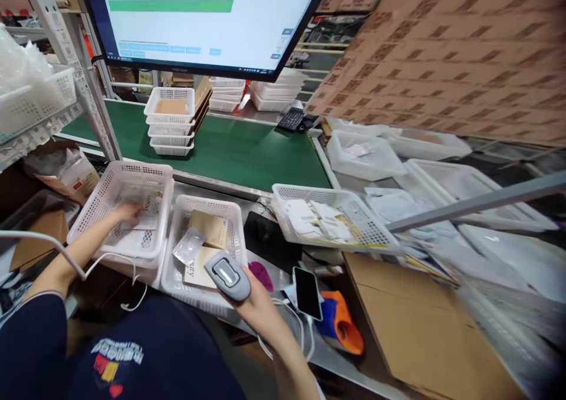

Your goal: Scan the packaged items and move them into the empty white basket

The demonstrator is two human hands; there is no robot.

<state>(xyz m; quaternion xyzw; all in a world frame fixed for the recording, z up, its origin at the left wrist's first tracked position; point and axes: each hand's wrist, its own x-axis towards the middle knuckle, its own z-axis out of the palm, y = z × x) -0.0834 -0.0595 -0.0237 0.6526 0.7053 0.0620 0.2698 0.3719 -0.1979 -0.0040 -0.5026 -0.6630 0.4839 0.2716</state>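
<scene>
In the left white basket (pixel 95 202), my left hand (pixel 130 212) is closed at the edge of a clear plastic packet (pixel 150 218) with printing on it; its fingertips are small and partly hidden. My right hand (pixel 253 300) is wrapped round a grey handheld barcode scanner (pixel 230 277). The scanner is over the front of the second white basket (pixel 242 235). Inside that basket are a tan box (pixel 212 228), a small clear packet (pixel 189 246) and a cream box (pixel 201 264) with dark lettering, partly covered by the scanner.
A monitor (pixel 177 68) hangs over a green conveyor belt (pixel 247 152) bearing stacked baskets (pixel 171 130). Rightward are a basket of white papers (pixel 318 220), a phone (pixel 308 294), an orange-and-blue tape dispenser (pixel 342 323) and cardboard (pixel 424 329). White cables (pixel 44 235) cross near my arms.
</scene>
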